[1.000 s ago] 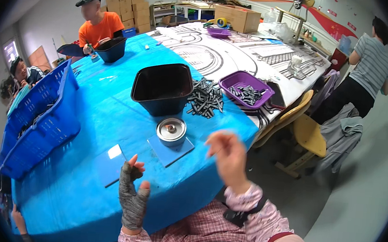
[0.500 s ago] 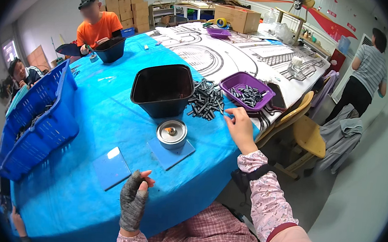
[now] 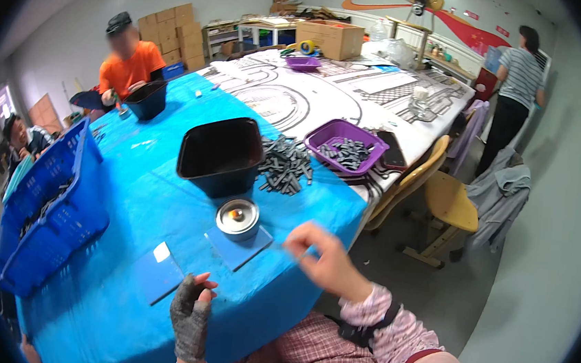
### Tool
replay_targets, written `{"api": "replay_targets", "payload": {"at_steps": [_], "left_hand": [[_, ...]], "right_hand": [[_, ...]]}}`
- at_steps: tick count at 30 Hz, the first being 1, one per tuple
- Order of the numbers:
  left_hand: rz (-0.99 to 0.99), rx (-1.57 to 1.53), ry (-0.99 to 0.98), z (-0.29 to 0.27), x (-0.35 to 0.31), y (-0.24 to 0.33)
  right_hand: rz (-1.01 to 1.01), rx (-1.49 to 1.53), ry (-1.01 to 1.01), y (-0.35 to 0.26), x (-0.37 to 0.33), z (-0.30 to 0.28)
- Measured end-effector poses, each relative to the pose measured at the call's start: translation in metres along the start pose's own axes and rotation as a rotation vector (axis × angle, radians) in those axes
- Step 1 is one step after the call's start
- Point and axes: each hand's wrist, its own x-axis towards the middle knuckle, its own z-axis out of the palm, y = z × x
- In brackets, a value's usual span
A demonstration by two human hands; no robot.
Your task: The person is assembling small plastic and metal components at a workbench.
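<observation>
My right hand [image 3: 325,259] is over the table's front edge, thumb and fingers pinched together; whatever is between the tips is too small and blurred to make out. At the near edge, my left hand [image 3: 191,319] in a grey fingerless glove has its fingers curled near the thumb, and what they may hold is hidden. Ahead of it lie two blue square tiles [image 3: 157,282]. A round metal tin [image 3: 238,231] with an orange-tipped knob on top stands on the right tile. Behind the tin are a black bin [image 3: 218,183] and a heap of short dark strips [image 3: 284,163].
A purple basket [image 3: 315,149] holds more strips, beside a dark flat object [image 3: 395,149]. On the left leans a blue crate [image 3: 86,222] with dark pieces inside. A person in orange [image 3: 131,67] works across the table. Yellow chairs [image 3: 451,201] stand at right.
My right hand has moved from beside the strip heap back toward me and left, still pinched. My left hand stays near the tiles. The whole view has shifted slightly.
</observation>
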Motion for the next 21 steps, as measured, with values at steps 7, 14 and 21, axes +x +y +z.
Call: {"api": "replay_targets", "payload": {"at_steps": [7,14,21], "left_hand": [[0.002,-0.027,0.006,0.027,-0.021,0.021],[0.011,0.112,0.181,0.027,-0.029,0.023],[0.257,0.319,0.033,0.023,-0.031,0.006]], "right_hand": [[-0.131,0.281,-0.284,-0.041,-0.026,0.036],[0.051,0.259,-0.052,-0.047,-0.035,0.053],[-0.015,0.286,-0.180,-0.043,-0.043,0.063]]}}
